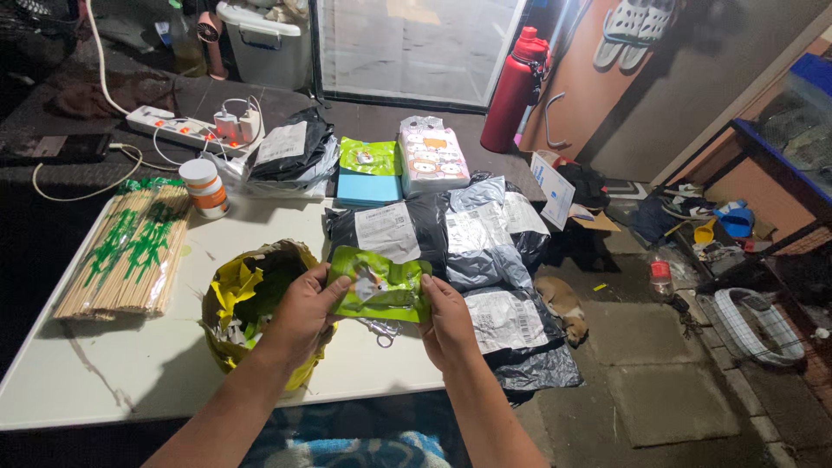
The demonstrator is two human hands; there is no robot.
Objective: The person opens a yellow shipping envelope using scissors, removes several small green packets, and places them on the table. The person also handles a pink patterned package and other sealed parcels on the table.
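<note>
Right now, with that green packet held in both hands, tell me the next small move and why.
Probably tear the green packet open at one end. Both hands grip it by its sides, left hand and right hand, holding it flat above the table, and it looks unopened. The yellow bag just below already holds torn wrapping, so the scrap could drop straight in.

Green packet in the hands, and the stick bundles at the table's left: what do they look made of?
Green packet: thin glossy plastic film, by its sheen and crinkles, held at both ends by the left hand and right hand. Stick bundles: pale, matte, likely bamboo or wood, in clear wrap with green print.
</note>
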